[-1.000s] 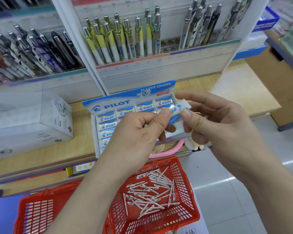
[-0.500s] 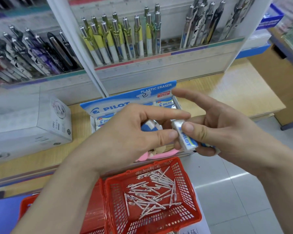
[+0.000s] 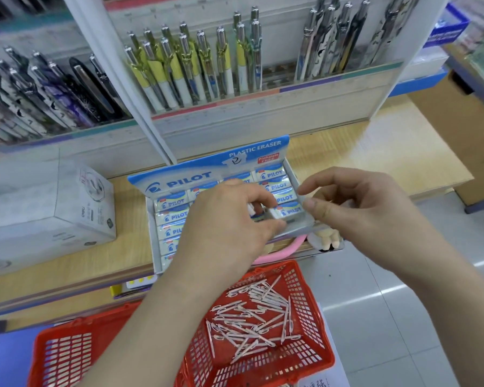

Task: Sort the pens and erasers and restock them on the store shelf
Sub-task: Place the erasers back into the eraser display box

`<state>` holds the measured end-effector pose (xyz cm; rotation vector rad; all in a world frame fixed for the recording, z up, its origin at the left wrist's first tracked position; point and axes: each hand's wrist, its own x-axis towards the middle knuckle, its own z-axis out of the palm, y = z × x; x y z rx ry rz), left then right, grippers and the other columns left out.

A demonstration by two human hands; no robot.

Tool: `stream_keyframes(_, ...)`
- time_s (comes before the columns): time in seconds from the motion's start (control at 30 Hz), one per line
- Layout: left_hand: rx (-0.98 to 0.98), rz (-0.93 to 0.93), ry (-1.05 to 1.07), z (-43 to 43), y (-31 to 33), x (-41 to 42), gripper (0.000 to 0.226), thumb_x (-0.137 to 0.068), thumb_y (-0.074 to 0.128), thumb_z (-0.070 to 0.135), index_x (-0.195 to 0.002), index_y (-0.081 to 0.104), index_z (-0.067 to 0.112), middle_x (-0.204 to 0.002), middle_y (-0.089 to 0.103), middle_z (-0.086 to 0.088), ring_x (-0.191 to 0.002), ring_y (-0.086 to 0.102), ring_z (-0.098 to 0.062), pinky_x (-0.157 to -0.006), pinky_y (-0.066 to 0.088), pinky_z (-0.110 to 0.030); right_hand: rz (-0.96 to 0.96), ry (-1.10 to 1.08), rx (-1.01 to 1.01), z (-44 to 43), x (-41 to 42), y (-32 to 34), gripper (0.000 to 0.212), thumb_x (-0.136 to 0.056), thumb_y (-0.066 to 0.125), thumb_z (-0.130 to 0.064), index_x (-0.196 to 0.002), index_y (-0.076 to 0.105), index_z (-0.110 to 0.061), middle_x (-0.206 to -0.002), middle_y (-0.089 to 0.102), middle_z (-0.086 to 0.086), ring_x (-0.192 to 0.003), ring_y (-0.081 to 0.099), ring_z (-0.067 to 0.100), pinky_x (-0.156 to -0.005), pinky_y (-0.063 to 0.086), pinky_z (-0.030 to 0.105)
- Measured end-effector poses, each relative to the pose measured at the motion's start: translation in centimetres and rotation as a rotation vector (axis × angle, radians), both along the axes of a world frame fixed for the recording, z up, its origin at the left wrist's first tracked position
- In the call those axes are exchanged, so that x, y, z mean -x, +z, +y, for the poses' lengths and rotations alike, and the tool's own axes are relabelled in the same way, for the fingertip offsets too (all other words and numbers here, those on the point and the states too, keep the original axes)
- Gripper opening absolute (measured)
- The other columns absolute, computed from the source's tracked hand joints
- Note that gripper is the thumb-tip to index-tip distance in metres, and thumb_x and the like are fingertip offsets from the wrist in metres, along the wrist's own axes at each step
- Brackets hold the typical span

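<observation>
Left hand (image 3: 229, 224): curled over the front of the Pilot eraser box (image 3: 179, 181), with a held eraser (image 3: 256, 215) pinched between thumb and fingers; only a white-and-blue sliver of it is seen. Right hand (image 3: 363, 210): fingers loosely bent, nothing plainly held, poised just beside the box's right wall, thumb tip close to the front-right eraser (image 3: 289, 212), which is seated label-up in its column. The box is set on the wooden shelf surface (image 3: 375, 152) with its lid flap raised. Sleeved erasers are seen filling the left and right columns; the middle is hidden by the left hand. Eraser restocking is judged well advanced, with at least the pinched piece left to be seated. Below, a red basket (image 3: 313, 356) is seen holding a loose heap of slim pale pens (image 3: 252, 322), unsorted. A second red basket (image 3: 65, 356) is noted beside it, contents not discernible. The pen racks (image 3: 196, 68) above stand stocked. The pen half of the task is judged largely left to do.
</observation>
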<state>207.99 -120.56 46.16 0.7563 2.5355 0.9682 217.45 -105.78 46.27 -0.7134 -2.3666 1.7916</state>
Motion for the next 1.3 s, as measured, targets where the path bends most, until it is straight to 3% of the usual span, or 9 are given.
stream_keyframes(0.33, 0.122, 0.073, -0.034, 0.7, 0.1, 0.2, 0.03, -0.063, 0.081, 0.04, -0.078, 0.056, 0.031, -0.08, 0.056, 0.011, -0.076, 0.053, -0.009, -0.068, 0.046, -0.031, -0.103, 0.039, -0.417, -1.2, 1.5, -0.5, 0.014, -0.079, 0.071, -0.02, -0.069, 0.064, -0.026, -0.048, 0.043, -0.007, -0.049, 0.041, 0.008, -0.046, 0.033, 0.021)
stream_keyframes(0.47, 0.177, 0.106, -0.039, 0.9, 0.0, 0.1, 0.022, -0.067, 0.078, 0.042, -0.073, 0.061, 0.029, -0.081, 0.056, 0.01, -0.08, 0.054, -0.011, -0.072, 0.047, -0.032, -0.09, 0.009, -0.403, -1.3, 1.6, 0.0, 0.013, -0.083, 0.064, -0.019, -0.071, 0.066, -0.026, -0.049, 0.046, -0.007, -0.048, 0.041, 0.007, -0.045, 0.032, 0.02)
stream_keyframes(0.57, 0.142, 0.06, -0.018, 0.7, 0.3, 0.1, 0.016, -0.071, 0.075, 0.044, -0.075, 0.068, 0.03, -0.079, 0.058, 0.012, -0.078, 0.055, -0.007, -0.072, 0.047, -0.03, 0.047, -0.201, -0.138, -1.3, 1.2, 0.9, 0.02, -0.086, 0.058, -0.011, -0.079, 0.07, -0.025, -0.058, 0.052, -0.011, -0.053, 0.044, 0.002, -0.048, 0.035, 0.014)
stream_keyframes(0.73, -0.228, -0.129, 0.087, -1.3, 2.8, -2.1, 0.007, -0.079, 0.07, 0.035, -0.073, 0.069, 0.031, -0.069, 0.065, 0.009, -0.063, 0.056, -0.005, -0.06, 0.043, -0.014, 0.299, -0.333, 0.952, -2.7, 0.9, 2.4, 0.044, -0.071, 0.033, 0.014, -0.079, 0.069, -0.009, -0.077, 0.062, 0.007, -0.073, 0.056, 0.016, -0.053, 0.041, 0.02)
stream_keyframes(0.83, -0.316, -0.236, 0.059, -2.3, 4.1, -3.9, 0.026, -0.068, 0.077, 0.045, -0.093, 0.067, 0.043, -0.07, 0.064, 0.006, -0.061, 0.056, -0.007, -0.059, 0.044, -0.014, 0.317, -0.356, 1.131, -4.3, 1.3, 2.7, 0.048, -0.058, 0.036, 0.013, -0.078, 0.07, -0.012, -0.09, 0.067, 0.012, -0.086, 0.066, 0.022, -0.077, 0.048, 0.029)
stream_keyframes(1.03, -0.398, -0.2, 0.21, -3.0, 3.6, -5.1, 0.031, -0.062, 0.08, 0.036, -0.089, 0.065, 0.036, -0.069, 0.067, 0.015, -0.056, 0.058, 0.002, -0.056, 0.043, -0.007, 0.335, -0.3, 1.115, -6.9, 1.6, 2.8, 0.058, -0.075, 0.031, 0.022, -0.103, 0.064, -0.017, -0.103, 0.066, 0.009, -0.116, 0.061, 0.021, -0.07, 0.057, 0.041)
stream_keyframes(1.1, -0.443, -0.195, 0.288, -3.5, 3.3, -4.8, 0.023, -0.065, 0.084, 0.026, -0.081, 0.069, 0.031, -0.067, 0.067, 0.016, -0.056, 0.059, 0.002, -0.057, 0.045, -0.01, 0.343, -0.261, 1.122, -7.3, 1.5, 2.4, 0.055, -0.071, 0.042, 0.021, -0.107, 0.065, -0.014, -0.106, 0.066, 0.011, -0.114, 0.062, 0.022, -0.088, 0.054, 0.045)
stream_keyframes(1.2, -0.477, -0.156, 0.373, -4.2, 3.2, -4.2, 0.018, -0.067, 0.08, 0.02, -0.077, 0.07, 0.031, -0.067, 0.068, 0.015, -0.055, 0.06, 0.002, -0.054, 0.046, -0.011, 0.294, -0.192, 1.0, -7.4, 1.1, 1.9, 0.049, -0.068, 0.057, 0.006, -0.112, 0.066, -0.014, -0.106, 0.066, 0.013, -0.097, 0.067, 0.022, -0.075, 0.055, 0.03)
stream_keyframes(1.3, -0.444, -0.153, 0.351, -4.8, 3.2, -3.7, 0.02, -0.071, 0.078, 0.018, -0.081, 0.07, 0.033, -0.073, 0.069, 0.016, -0.057, 0.061, 0.002, -0.054, 0.044, -0.007, 0.213, -0.099, 0.657, -7.2, 0.6, 1.7, 0.039, -0.075, 0.071, 0.001, -0.107, 0.069, -0.02, -0.104, 0.071, 0.009, -0.085, 0.068, 0.024, -0.075, 0.056, 0.036)
